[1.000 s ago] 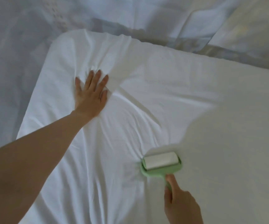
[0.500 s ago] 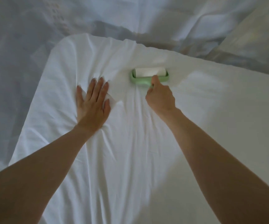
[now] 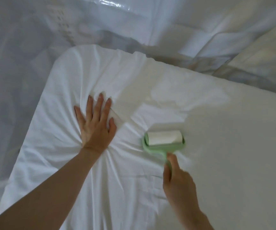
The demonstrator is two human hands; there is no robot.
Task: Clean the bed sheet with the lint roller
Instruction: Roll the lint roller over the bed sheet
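A white bed sheet (image 3: 225, 146) covers the mattress, creased around its far left corner. My left hand (image 3: 95, 125) lies flat on the sheet with fingers spread, and wrinkles fan out from under the palm. A lint roller (image 3: 163, 138) with a pale green frame and white sticky roll rests on the sheet to the right of that hand. My right hand (image 3: 178, 181) grips its green handle from below, hiding most of the handle.
The mattress's rounded corner (image 3: 70, 53) and far edge lie beyond my left hand. Clear plastic sheeting (image 3: 17, 80) covers the floor and surroundings to the left and behind. More draped plastic (image 3: 258, 47) rises at the upper right.
My right hand pushed the roller out to the far edge of the sheet, then pulled it back toward me to the right of my left hand. The left hand stayed pressed in place.
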